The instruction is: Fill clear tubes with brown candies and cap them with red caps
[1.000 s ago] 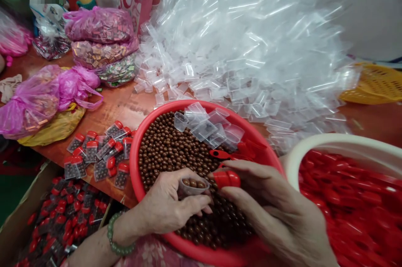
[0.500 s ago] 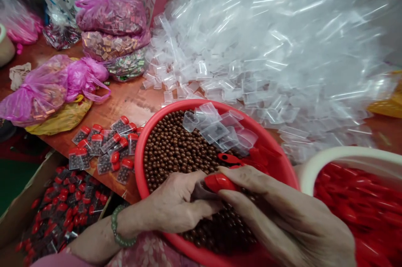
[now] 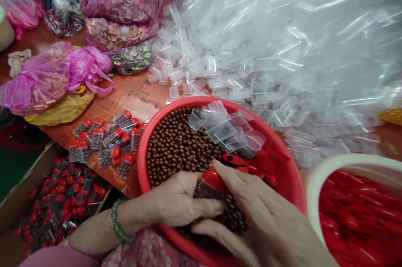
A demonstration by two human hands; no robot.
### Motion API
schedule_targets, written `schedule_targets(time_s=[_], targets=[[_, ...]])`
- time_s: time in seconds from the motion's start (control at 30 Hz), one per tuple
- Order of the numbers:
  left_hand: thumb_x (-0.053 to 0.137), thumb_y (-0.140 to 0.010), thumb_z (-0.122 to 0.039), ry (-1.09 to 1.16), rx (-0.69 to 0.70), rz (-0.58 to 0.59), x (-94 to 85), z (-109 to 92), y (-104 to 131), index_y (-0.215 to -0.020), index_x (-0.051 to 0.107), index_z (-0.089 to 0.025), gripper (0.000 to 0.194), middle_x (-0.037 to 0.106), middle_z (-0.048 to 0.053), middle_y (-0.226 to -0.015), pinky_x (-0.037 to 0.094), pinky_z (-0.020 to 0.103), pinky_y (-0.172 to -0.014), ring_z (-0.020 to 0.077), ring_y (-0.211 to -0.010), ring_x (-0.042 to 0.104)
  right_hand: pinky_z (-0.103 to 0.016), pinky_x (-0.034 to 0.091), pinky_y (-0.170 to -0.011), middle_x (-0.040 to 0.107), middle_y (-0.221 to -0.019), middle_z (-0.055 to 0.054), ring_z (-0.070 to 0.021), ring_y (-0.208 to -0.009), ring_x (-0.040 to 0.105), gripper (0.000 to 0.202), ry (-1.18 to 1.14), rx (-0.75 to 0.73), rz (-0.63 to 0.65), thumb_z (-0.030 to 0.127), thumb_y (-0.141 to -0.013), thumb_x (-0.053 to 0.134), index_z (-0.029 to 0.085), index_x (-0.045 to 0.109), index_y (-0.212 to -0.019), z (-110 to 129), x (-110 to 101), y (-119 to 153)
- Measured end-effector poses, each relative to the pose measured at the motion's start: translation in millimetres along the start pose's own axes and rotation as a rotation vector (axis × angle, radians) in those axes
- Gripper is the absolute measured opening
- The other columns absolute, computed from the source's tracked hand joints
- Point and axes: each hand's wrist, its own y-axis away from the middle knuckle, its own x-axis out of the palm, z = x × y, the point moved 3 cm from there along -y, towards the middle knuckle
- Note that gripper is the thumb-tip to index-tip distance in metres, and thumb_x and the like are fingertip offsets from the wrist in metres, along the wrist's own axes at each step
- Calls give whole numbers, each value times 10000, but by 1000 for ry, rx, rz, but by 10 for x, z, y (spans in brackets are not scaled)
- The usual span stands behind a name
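Observation:
My left hand (image 3: 180,202), with a green bead bracelet (image 3: 117,222) on its wrist, grips a small clear candy box (image 3: 204,191) between thumb and fingers. Dark balls show inside it, and a red cap (image 3: 215,178) sits on its top end. My right hand (image 3: 260,212) closes over the capped end, its fingers against the cap and its thumb below my left hand. Both hands are above a red basin (image 3: 144,162) of brown candy balls (image 3: 176,145). Empty clear boxes (image 3: 222,129) and loose red caps (image 3: 260,166) lie on the balls inside the basin.
Filled boxes (image 3: 109,135) lie on the table (image 3: 132,87) left of the basin, and more fill a carton (image 3: 40,162) below. A large heap of clear boxes (image 3: 266,49) spreads behind. A white tub (image 3: 333,162) of red caps stands right; pink bags (image 3: 119,3) stand back left.
The red cap has gone from between my right fingers onto the box in my left hand. My right hand has moved left and closed around the capped end. The view has shifted slightly.

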Motion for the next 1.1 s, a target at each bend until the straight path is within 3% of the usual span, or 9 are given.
schedule_targets(time_s=[0.07,0.17,0.43,0.6,0.7,0.83,0.93,1.0,1.1], targets=[[761,-731,-544,67,-12,-16,7,-4,-14,-735,566,-155,435,521,-29,-665,397,214,-598,94,-613,462,-486,599,-821,692,-1160,-213,-352,-1038,690,761,140,-76,12,566,-919,545,116,333,-1494,61,52,-19],[823,-667,-533,155,-7,-11,39,-37,-45,-696,627,-138,442,552,-15,-720,435,228,-705,112,-708,486,-469,583,-776,695,-1060,-220,-336,-955,696,708,331,-160,-39,429,-971,471,52,245,-1526,116,88,-57],[844,-614,-565,184,-36,26,85,-19,-68,-690,714,-140,451,609,17,-751,445,240,-728,139,-760,491,-439,557,-727,719,-906,-160,-293,-774,681,681,359,-256,-161,408,-927,512,89,329,-1501,77,61,-59],[813,-693,-508,121,-22,32,88,-88,-23,-729,745,-125,391,620,13,-697,416,200,-641,112,-684,482,-428,563,-760,734,-896,-177,-280,-781,686,774,348,-299,-194,368,-890,566,-23,297,-1501,160,107,-73],[762,-771,-467,23,9,6,99,-153,0,-824,752,-130,342,646,19,-720,439,212,-658,131,-706,553,-434,566,-765,744,-923,-203,-294,-839,693,735,383,-287,-220,287,-895,509,-82,284,-1490,240,116,-64],[665,-882,-346,-175,33,-47,95,-227,114,-969,705,-165,205,680,18,-846,479,226,-734,144,-803,607,-410,567,-847,742,-1071,-195,-275,-1012,692,645,277,-248,-138,238,-915,483,-19,322,-1484,258,-33,-34],[611,-919,-317,-455,138,-275,-55,-329,327,-866,655,-178,155,640,0,-814,471,211,-685,125,-744,571,-368,571,-879,709,-1214,-149,-251,-1104,674,568,149,-54,5,409,-941,551,114,450,-1415,2,-182,-16],[617,-911,-353,-625,247,-555,-269,-425,531,-839,643,-191,179,629,-8,-781,459,220,-630,129,-691,564,-373,573,-856,733,-1149,-111,-240,-1028,701,331,196,150,-46,328,-960,546,185,586,-1255,-304,-240,-16],[638,-882,-397,-852,295,-1034,-721,-529,870,-922,668,-219,185,683,-6,-833,491,277,-714,185,-765,630,-396,562,-796,751,-979,-102,-247,-898,708,228,319,241,8,195,-953,478,179,667,-1080,-699,-139,-48]])
